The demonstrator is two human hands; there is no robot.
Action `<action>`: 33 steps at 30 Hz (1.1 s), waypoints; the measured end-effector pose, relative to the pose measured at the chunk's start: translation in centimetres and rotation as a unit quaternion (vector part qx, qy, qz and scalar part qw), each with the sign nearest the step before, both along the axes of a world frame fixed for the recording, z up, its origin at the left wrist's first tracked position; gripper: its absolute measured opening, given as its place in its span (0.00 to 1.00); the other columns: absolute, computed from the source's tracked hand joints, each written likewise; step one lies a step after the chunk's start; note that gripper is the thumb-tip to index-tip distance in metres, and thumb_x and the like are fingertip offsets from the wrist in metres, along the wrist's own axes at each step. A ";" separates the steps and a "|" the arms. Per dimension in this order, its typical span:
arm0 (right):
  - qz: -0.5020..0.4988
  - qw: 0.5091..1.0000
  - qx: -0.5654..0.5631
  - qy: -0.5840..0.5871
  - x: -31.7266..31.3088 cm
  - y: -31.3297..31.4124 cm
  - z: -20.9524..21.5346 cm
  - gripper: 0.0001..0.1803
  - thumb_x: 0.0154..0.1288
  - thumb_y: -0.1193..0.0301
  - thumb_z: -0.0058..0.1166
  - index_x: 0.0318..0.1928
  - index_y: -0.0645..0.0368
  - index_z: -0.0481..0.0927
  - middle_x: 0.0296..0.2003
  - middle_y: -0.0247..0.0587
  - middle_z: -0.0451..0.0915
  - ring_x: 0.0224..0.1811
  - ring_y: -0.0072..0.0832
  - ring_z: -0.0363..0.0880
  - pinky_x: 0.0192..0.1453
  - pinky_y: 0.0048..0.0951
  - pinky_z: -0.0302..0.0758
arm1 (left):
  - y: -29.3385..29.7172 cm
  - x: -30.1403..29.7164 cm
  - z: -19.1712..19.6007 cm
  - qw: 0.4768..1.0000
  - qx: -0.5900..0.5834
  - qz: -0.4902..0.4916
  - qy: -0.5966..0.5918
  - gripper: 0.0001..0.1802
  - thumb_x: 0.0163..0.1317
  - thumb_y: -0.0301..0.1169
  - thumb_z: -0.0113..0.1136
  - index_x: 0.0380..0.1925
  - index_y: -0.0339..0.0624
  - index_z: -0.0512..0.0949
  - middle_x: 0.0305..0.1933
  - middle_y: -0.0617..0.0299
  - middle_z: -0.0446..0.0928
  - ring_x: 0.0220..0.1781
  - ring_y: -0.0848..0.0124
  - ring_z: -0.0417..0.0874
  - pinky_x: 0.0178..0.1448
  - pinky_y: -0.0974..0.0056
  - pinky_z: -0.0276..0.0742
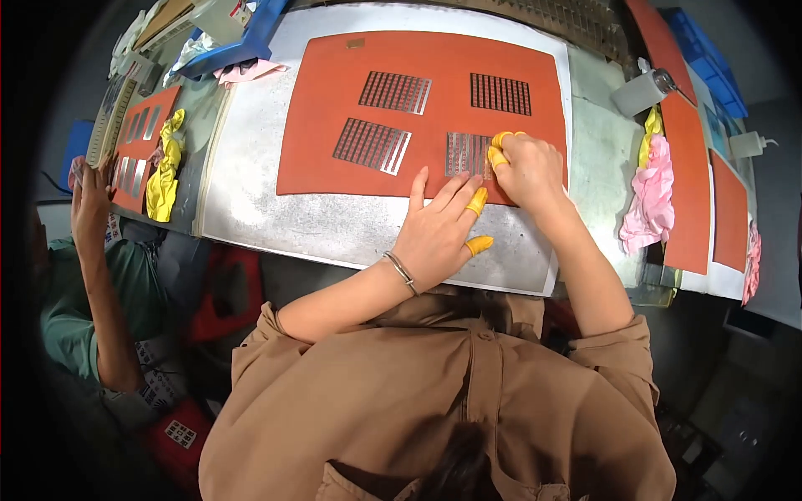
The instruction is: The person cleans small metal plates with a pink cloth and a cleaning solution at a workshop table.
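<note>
A slotted metal sheet (464,155) lies on an orange mat (434,54), near its front right. My left hand (436,224) is spread, its fingertips resting on the sheet's near edge; yellow finger cots cover its thumb and index finger. My right hand (528,167) is curled and pressed down at the sheet's right side, with yellow cots on its fingers. Whatever its fingers may hold is hidden beneath them. Other slotted sheets lie flat on the mat: one at the back left (395,92), one at the back right (500,93) and one at the front left (372,145).
The mat sits on a white board (276,225). To the right are a squeeze bottle (642,92), a pink cloth (649,196) and another orange mat (687,184). A blue tray (242,46) stands at the back left. A co-worker's hand (90,196) works beside a yellow cloth (165,171).
</note>
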State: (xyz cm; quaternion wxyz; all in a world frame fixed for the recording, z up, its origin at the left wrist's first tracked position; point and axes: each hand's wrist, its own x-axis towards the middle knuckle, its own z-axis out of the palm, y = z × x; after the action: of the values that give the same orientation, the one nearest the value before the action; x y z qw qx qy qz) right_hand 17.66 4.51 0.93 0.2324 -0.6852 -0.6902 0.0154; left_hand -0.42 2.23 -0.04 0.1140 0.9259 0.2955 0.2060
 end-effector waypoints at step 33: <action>0.068 0.996 -0.046 0.018 0.8 -0.4 0.2 0.04 0.48 0.72 0.51 0.23 0.58 0.78 0.24 0.48 0.78 0.28 0.46 0.79 0.31 0.46 0.74 | -0.9 0.1 0.4 0.999 -0.018 0.011 0.025 0.28 0.49 0.44 0.63 0.46 0.35 0.72 0.64 0.57 0.65 0.66 0.63 0.64 0.66 0.35 0.42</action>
State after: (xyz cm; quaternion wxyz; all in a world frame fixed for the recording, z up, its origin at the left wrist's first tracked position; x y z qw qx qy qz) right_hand 18.42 4.06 1.16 0.2117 -0.6459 -0.7297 0.0751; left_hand -0.34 1.31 0.40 0.1213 0.9253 0.3120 0.1783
